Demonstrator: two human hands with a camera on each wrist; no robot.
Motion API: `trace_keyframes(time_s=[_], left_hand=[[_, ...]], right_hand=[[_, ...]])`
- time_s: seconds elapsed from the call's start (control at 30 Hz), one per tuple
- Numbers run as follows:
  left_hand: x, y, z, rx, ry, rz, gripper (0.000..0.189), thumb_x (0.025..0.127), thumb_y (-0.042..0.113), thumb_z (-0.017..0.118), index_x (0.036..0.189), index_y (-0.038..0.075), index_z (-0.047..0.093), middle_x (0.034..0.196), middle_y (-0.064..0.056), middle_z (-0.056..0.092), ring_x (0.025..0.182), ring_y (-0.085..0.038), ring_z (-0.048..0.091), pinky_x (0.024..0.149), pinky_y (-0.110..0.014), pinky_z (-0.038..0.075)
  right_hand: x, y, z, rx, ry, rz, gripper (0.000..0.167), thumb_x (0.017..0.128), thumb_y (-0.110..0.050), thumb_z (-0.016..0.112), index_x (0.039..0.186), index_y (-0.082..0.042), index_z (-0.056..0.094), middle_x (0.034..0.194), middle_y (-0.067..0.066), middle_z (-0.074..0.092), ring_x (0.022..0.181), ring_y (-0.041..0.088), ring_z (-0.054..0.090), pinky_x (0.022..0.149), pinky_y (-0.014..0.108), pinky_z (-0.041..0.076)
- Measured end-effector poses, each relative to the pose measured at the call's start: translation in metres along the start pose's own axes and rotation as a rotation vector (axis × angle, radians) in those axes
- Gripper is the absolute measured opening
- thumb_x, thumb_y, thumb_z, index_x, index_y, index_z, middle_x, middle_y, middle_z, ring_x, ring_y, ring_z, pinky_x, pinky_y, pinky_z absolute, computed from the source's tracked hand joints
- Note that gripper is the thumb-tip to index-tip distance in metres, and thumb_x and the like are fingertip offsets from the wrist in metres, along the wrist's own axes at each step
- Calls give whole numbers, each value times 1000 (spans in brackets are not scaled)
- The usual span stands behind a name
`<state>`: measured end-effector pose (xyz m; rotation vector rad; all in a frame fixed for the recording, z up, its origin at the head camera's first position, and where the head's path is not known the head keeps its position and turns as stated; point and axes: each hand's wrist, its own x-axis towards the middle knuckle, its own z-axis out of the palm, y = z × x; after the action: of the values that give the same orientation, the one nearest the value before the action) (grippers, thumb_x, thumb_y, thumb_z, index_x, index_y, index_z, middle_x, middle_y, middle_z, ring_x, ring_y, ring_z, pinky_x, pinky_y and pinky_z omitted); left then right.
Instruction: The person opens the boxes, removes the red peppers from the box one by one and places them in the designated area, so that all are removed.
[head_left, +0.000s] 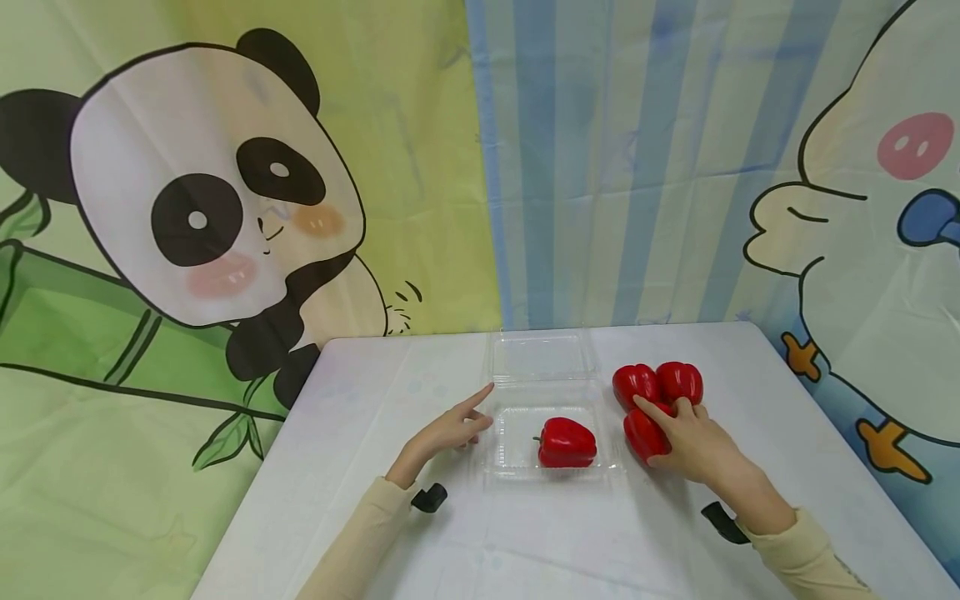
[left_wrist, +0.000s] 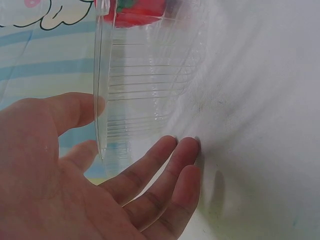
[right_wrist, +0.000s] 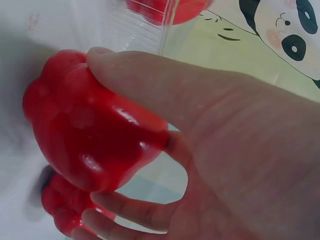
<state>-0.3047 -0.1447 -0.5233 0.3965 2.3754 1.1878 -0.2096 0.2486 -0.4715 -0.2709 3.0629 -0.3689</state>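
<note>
My right hand (head_left: 697,446) grips a glossy red bell pepper (head_left: 643,435) on the table's right side. The right wrist view shows the thumb on one side of this pepper (right_wrist: 95,130) and fingers round the other. Two more red bell peppers, a left one (head_left: 634,384) and a right one (head_left: 681,380), lie just behind it. Another bell pepper (head_left: 567,443) with a green stem lies on its side in the clear plastic container (head_left: 513,446). Beside the container's left side is my left hand (head_left: 450,427), fingers loosely extended, its thumb at the clear rim (left_wrist: 101,120).
The container's transparent lid (head_left: 542,356) lies folded back toward the far table edge. A white table (head_left: 420,558) carries everything. Behind it hangs a curtain (head_left: 555,167) with cartoon animals and stripes.
</note>
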Motion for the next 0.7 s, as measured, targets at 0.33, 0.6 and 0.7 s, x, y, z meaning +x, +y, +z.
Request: trace_keyframes(time_s=[0.33,0.6,0.7], left_hand=[[0,1,0,8,6,0,66,103,34,55,160,40,22,125,-14,63,81,-24,63,64,-34,46],[0,0,0,-8,-6,3,66,103,34,55,160,38,22,125,-15,62,81,-24,62,65,-33,46],[0,0,0,-7,-7,3,66,103,34,55,160,39,22,124,-14,63,81,-24,62,65,-34,45]], right_hand=[[4,2,6,-34,4,28,103,62,-28,94,149,-10,43,121,38,46,107,57,47,69,55,58],[8,2,4,-15,-43,67,103,65,-29,93,151,-9,40,124,39,44,111,58,45,72,57,57],[9,2,2,-12,-52,70,102,66,-29,92,151,-9,40,124,39,44,111,58,45,72,57,57]])
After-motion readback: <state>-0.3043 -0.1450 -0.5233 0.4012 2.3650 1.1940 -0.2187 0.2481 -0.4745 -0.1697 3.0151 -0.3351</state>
